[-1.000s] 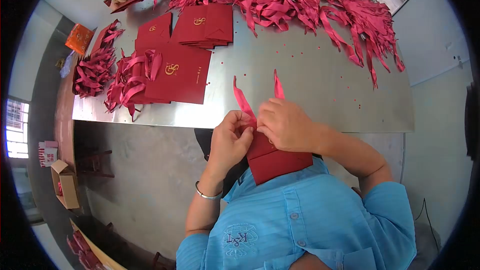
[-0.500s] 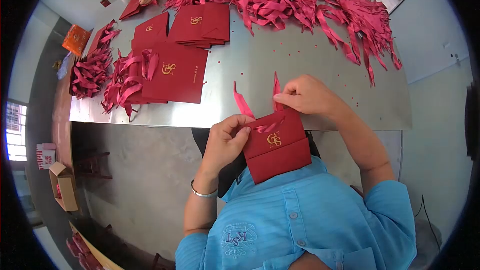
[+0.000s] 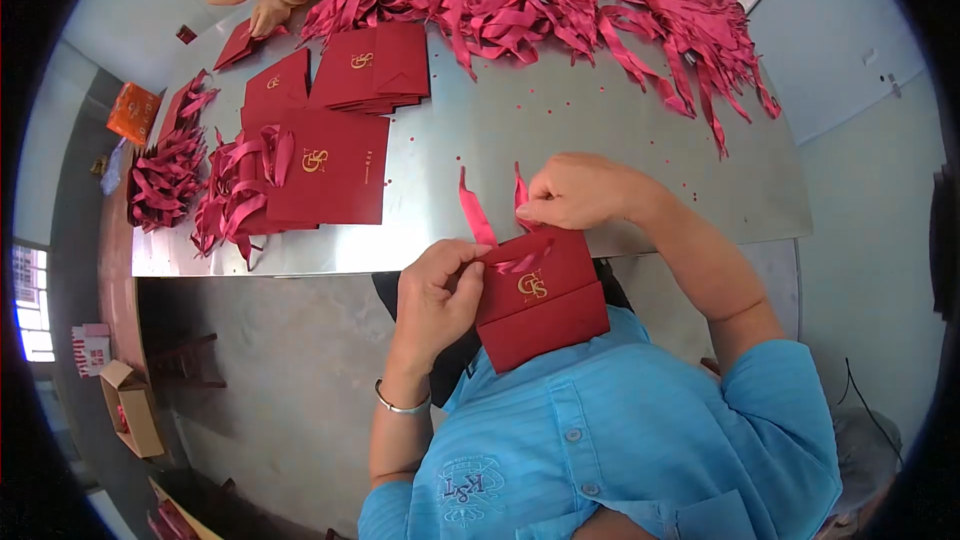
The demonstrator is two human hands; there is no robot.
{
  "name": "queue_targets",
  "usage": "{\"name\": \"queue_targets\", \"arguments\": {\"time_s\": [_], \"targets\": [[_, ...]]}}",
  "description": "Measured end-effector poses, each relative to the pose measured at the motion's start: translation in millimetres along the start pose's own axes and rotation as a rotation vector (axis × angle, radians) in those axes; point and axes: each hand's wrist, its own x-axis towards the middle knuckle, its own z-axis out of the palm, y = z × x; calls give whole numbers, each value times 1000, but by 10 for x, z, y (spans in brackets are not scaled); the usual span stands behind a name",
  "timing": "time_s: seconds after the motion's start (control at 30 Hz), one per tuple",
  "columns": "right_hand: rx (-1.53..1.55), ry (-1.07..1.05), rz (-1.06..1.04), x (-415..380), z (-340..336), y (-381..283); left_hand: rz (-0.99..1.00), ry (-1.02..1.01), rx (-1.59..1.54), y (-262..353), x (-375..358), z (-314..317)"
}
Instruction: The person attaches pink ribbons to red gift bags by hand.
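A small dark red paper gift bag with a gold emblem lies folded flat against the front of my blue shirt, its upper edge toward the table. My left hand pinches its top left corner between thumb and fingers. A pink ribbon stands up from the bag's top edge beside those fingers, and a loop of it crosses the bag's front. At the upper right edge, my right hand is closed on the other ribbon end, whose tip pokes out above the fingers. The holes are too small to make out.
On the metal table lie stacked red bags, another bag stack, bags with ribbons, and heaps of loose pink ribbon. Across the table, a co-worker's hands hold a red bag. An open carton stands at left.
My right hand has slid down the ribbon, closer to the bag's top edge. My left hand keeps its hold. The whole view has shifted a little.
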Motion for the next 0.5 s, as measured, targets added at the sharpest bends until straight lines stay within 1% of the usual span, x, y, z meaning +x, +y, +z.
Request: {"name": "queue_targets", "arguments": {"time_s": [0.03, 0.07, 0.1, 0.13, 0.2, 0.23, 0.27, 0.3, 0.33, 0.4, 0.43, 0.5], "targets": [[-46, 4, -30, 4, 7, -14, 3, -3, 1, 91, 25, -18], [-46, 8, -29, 14, 2, -20, 22, 0, 127, 218, 56, -42], [-9, -48, -9, 29, -9, -22, 40, 4, 251, 314, 85, -50], [27, -105, 10, 38, -18, -24, 42, 3, 251, 366, 116, -35], [57, -115, 30, 29, -38, -50, 233, 29, 343, 446, 183, 11], [89, -125, 49, 27, -45, -59, 233, 29, 344, 484, 210, 33], [89, -125, 48, 41, -26, -19, 222, -37, 376, 518, 235, 54], [188, -104, 36, 58, 4, 35, 212, -103, 407, 536, 252, 74], [286, -81, 23, 65, 23, 76, 214, -105, 408, 531, 264, 96], [232, -54, 27, 43, 34, 113, 192, -51, 373, 507, 292, 139], [178, -32, 30, 22, 32, 110, 196, -56, 371, 503, 297, 139], [222, -57, 16, -47, -24, 30, 144, -117, 333, 488, 284, 125]]}}
